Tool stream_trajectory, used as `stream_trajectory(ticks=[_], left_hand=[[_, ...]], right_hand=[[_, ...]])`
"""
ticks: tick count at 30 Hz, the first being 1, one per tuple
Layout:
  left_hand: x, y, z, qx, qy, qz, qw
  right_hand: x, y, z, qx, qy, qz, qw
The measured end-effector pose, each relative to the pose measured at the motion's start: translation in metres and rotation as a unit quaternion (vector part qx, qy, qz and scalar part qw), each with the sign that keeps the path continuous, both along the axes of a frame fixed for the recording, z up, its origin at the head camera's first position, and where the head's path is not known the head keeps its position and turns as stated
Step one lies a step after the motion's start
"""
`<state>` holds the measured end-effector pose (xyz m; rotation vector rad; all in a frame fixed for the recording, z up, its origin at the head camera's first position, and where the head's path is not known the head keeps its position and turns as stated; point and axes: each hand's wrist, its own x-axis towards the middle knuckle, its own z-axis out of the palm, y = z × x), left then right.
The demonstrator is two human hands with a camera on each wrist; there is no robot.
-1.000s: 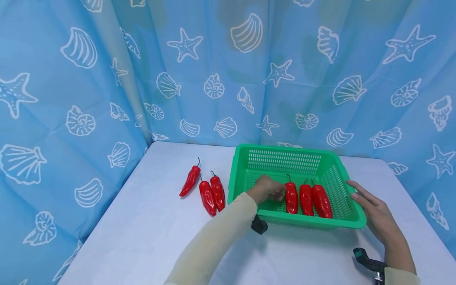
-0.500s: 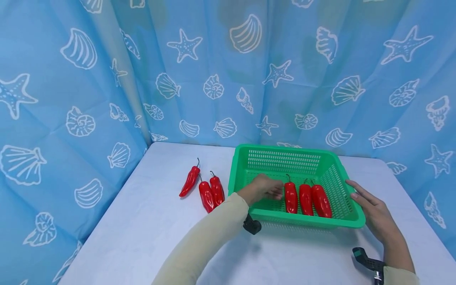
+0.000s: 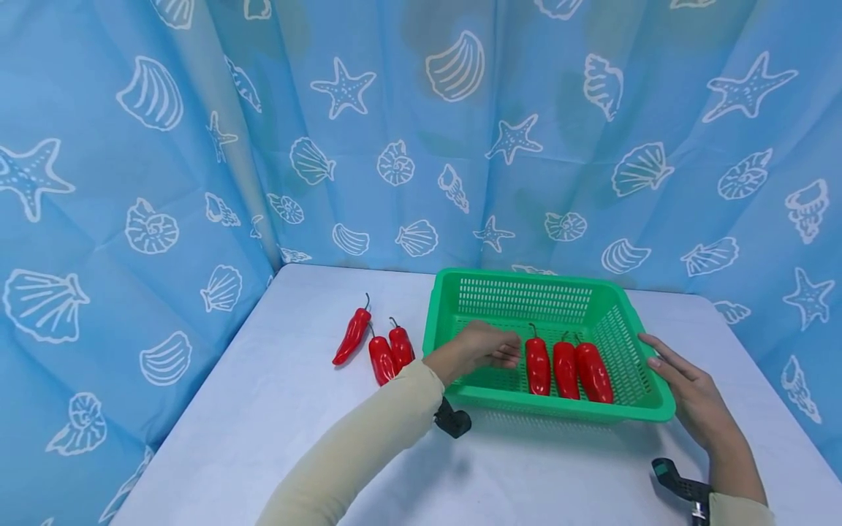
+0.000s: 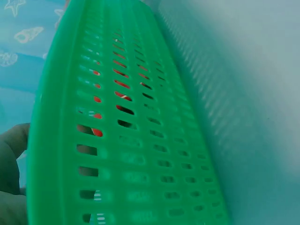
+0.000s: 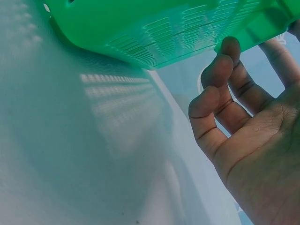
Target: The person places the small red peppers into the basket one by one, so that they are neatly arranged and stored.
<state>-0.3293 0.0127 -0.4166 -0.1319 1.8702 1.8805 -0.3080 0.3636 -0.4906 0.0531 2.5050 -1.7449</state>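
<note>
A green plastic basket (image 3: 526,277) stands on the white table, with three red chili peppers lying side by side in its right part. My left hand (image 3: 485,345) is inside the basket, just left of the leftmost pepper (image 3: 538,367); its fingers are loosely curled and nothing shows in them. In the left wrist view the basket's perforated wall (image 4: 56,140) covers most of that hand. My right hand (image 3: 691,391) holds the basket's right rim, its thumb and fingers at the edge, and curled fingertips (image 5: 229,49) show against the outside in the right wrist view.
Three more red chili peppers lie on the table left of the basket: one slanted pepper (image 3: 353,336) and a pair close together, partly behind the left sleeve (image 3: 375,438). A blue curtain (image 3: 395,124) with shell patterns hangs behind and at both sides of the table.
My left hand has drawn a little to the left, away from the leftmost pepper in the basket, its forearm shifting left too. The right hand and the basket stay in place.
</note>
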Motion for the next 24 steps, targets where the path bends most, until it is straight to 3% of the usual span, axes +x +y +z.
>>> stream_trajectory(ticks=[7,24], left_hand=[[0.005,-0.007,0.004,0.010,0.013,-0.029,0.9995],[0.014,-0.049,0.013,0.044,0.042,-0.031,0.9977]], right_hand=[[0.000,0.003,0.003,0.005,0.000,-0.002,1.000],[0.000,-0.001,0.001,-0.011,-0.011,-0.001,1.000]])
